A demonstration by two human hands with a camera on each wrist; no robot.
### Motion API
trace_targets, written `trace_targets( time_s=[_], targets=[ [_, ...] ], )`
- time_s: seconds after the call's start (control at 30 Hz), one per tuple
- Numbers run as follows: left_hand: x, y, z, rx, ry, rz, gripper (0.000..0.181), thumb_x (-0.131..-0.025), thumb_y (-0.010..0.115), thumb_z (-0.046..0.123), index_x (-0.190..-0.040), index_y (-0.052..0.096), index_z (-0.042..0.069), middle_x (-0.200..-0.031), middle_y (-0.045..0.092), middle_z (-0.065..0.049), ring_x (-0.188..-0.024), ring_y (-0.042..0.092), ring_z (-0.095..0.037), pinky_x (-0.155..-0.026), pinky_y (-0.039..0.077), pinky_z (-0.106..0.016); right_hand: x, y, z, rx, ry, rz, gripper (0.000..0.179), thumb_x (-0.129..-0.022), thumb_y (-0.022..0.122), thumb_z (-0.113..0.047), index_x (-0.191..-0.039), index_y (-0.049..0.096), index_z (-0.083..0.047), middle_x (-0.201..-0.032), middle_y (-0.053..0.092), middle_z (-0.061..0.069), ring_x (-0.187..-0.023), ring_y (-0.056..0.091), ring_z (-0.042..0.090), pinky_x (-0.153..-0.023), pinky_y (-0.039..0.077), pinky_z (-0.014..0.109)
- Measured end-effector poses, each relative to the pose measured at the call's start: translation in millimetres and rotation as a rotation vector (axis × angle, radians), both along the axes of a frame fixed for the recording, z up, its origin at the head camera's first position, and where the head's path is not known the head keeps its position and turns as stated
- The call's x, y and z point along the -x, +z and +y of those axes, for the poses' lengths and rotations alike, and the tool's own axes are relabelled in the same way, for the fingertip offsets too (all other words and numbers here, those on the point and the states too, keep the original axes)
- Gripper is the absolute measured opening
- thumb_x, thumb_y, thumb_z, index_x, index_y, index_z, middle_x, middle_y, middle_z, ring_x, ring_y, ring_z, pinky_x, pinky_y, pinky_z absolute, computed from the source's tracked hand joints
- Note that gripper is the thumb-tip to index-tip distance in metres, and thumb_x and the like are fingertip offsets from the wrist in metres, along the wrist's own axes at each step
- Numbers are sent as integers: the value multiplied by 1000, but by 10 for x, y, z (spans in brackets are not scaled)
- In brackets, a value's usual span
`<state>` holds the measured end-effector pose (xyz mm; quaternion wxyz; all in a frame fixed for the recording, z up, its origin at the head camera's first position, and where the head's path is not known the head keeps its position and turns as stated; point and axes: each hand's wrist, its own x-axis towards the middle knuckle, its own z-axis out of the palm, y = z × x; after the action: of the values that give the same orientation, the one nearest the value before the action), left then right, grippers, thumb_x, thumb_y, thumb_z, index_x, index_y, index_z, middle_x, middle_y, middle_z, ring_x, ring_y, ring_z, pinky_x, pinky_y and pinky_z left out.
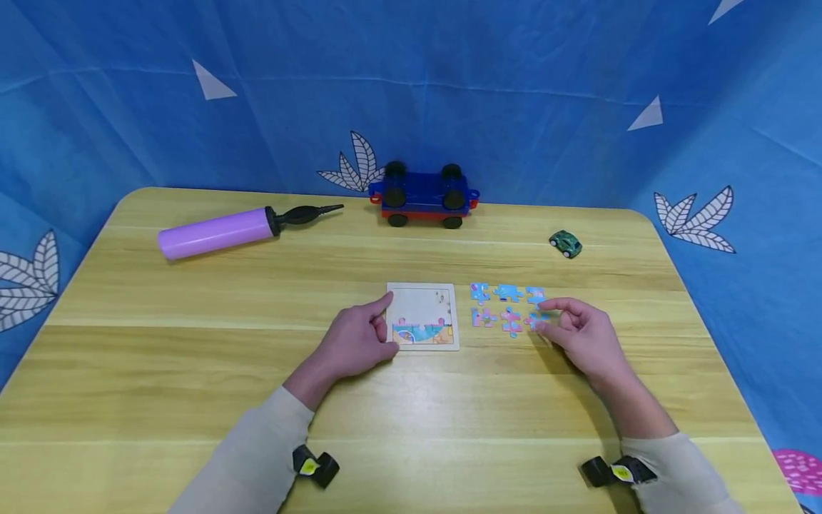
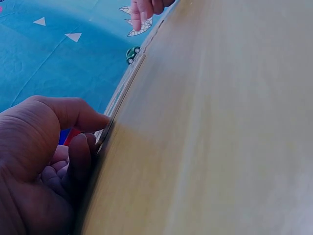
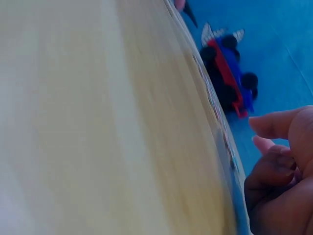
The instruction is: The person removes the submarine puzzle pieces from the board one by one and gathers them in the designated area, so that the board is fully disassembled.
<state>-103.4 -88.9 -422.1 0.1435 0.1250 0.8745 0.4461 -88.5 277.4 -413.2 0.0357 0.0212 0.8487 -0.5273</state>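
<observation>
A square puzzle board (image 1: 420,305) with a pale rim lies flat near the middle of the table, its lower strip filled with coloured picture and its upper part bare white. My left hand (image 1: 359,335) holds the board by its left side, index finger at the upper corner and thumb at the lower one. Several loose blue and pink puzzle pieces (image 1: 511,321) lie in two rows right of the board. Over the right end of those rows is my right hand (image 1: 586,341), index finger and thumb apart. In the right wrist view, nothing shows between its fingertips (image 3: 261,126).
Behind the board, along the far edge, a blue and red toy wagon (image 1: 427,193) shows several black wheels. A purple hand pump (image 1: 218,233) with a black nozzle lies at the back left. At the back right stands a small green toy car (image 1: 566,244). Blue cloth (image 1: 424,86) hangs behind the table.
</observation>
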Motion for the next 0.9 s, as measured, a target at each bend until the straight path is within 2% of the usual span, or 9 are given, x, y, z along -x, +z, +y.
trace_targets(
  time_s=[0.1,0.13,0.17,0.27,0.33,0.37,0.53,0.67,0.9],
  targets=[
    [-6,6,-3,-9,5,-7,85,-76,80,9,-151,41,2,-70,57,3,-48,39,-11,-53,33,-29,-34,3,-149,50,0,52,32,-90,76,-7,-117,65,5,-61,28,-2,-52,29,9,-59,38,25],
    [-7,8,-3,-10,7,-8,85,-76,80,9,-151,41,2,-70,57,3,-48,39,-11,-53,33,-29,-45,7,-202,72,3,68,32,-89,75,-5,-117,65,6,-61,27,-1,-53,36,5,-61,40,23],
    [-9,7,-2,-12,8,-9,85,-76,80,9,-151,41,2,-70,57,3,-48,38,-11,-53,33,-29,-54,9,-255,87,3,85,32,-89,75,-4,-117,65,7,-61,26,-1,-53,35,4,-62,41,22],
    [-12,8,-2,-16,14,-12,85,-76,80,10,-151,41,2,-70,56,3,-48,38,-11,-53,33,-29,-76,12,-415,149,11,113,33,-86,76,1,-117,64,7,-60,25,0,-53,34,3,-58,39,21],
    [-12,7,-2,-18,19,-14,85,-76,80,10,-151,41,3,-70,56,3,-48,38,-10,-54,34,-29,-84,10,-515,173,32,119,36,-85,77,2,-117,63,7,-60,24,0,-53,34,4,-57,39,21],
    [-12,6,-2,-19,20,-14,85,-76,80,10,-151,41,3,-70,56,3,-48,38,-10,-54,34,-29,-86,6,-563,177,43,120,36,-84,78,2,-117,64,6,-60,24,0,-52,27,8,-55,36,23],
    [-6,11,4,-18,18,-12,85,-76,80,10,-151,41,3,-70,56,3,-49,38,-10,-55,35,-29,-97,46,-788,183,120,119,36,-84,79,1,-117,65,4,-60,25,0,-51,27,9,-54,34,24],
    [-7,26,7,-13,15,-13,85,-76,80,10,-151,41,2,-70,56,3,-50,39,-11,-56,36,-29,-84,58,-936,213,149,117,37,-83,79,2,-117,64,3,-60,26,1,-51,26,10,-54,33,23],
    [-8,32,7,-5,12,-10,85,-75,80,10,-151,42,2,-69,56,4,-51,40,-11,-60,40,-30,-14,-4,-1176,239,205,121,39,-83,80,-1,-119,64,1,-61,25,2,-50,24,13,-50,30,25]
  ],
)
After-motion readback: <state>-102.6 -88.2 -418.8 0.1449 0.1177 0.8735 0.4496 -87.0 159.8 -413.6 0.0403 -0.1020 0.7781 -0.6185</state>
